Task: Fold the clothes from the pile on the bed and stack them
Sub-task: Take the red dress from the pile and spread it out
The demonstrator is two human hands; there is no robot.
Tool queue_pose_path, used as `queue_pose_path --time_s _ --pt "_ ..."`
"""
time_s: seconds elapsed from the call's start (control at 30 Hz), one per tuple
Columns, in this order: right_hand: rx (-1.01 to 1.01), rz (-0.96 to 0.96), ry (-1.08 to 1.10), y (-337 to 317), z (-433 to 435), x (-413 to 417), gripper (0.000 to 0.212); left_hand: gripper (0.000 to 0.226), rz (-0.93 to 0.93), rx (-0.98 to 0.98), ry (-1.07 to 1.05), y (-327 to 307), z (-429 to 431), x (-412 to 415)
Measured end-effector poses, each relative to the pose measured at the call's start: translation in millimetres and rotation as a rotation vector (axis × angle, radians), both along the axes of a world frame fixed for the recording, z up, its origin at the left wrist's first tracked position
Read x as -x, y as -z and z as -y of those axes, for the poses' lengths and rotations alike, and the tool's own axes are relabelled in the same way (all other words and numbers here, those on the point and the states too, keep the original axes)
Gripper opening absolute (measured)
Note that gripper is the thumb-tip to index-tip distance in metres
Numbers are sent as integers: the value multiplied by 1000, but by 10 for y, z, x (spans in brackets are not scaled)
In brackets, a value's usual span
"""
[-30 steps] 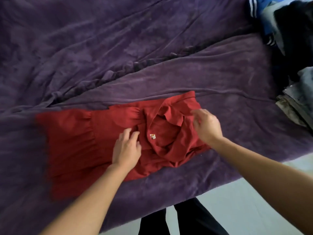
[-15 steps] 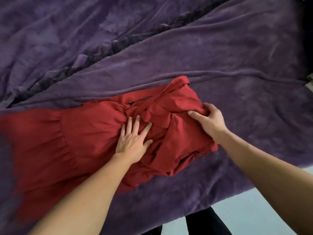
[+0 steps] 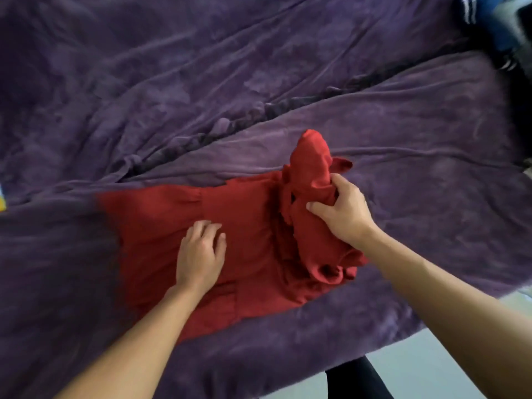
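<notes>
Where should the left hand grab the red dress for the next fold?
Probably the hem edge of the red dress, pinched from the left: the skirt lies flat and spread there, while the right hand grips the bunched top end. The left hand rests mid-skirt.

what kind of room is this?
Likely a home bedroom: a purple plush bedspread, a red garment laid on it for folding, and a clothes pile at the top right edge.

One head-worn view looks steeply down, close above both hands; the bed (image 3: pixel 403 116) stretches beyond the right hand (image 3: pixel 342 213).
</notes>
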State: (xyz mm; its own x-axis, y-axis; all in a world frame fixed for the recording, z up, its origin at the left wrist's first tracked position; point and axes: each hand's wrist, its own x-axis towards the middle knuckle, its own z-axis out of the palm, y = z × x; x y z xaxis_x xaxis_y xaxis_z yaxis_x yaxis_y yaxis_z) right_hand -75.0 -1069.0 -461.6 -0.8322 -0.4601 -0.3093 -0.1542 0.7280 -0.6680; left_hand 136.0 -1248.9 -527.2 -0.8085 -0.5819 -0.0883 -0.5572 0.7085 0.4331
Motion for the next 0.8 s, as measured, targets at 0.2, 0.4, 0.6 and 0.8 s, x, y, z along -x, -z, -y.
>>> queue_pose_path --time_s 0.2,0.4,0.6,0.8 --pt "-161 -194 -171 -31 675 -1262 59 40 -15 -12 -123 -120 677 -1080" --pt "-199 263 -457 492 1009 -1965 63 27 -47 -23 -228 2 874 -1411" --pt "-37 -223 172 608 501 -1336 22 43 -116 -155 21 42 328 -942" --pt "-113 486 300 822 254 -869 73 59 225 -553 103 414 121 -498"
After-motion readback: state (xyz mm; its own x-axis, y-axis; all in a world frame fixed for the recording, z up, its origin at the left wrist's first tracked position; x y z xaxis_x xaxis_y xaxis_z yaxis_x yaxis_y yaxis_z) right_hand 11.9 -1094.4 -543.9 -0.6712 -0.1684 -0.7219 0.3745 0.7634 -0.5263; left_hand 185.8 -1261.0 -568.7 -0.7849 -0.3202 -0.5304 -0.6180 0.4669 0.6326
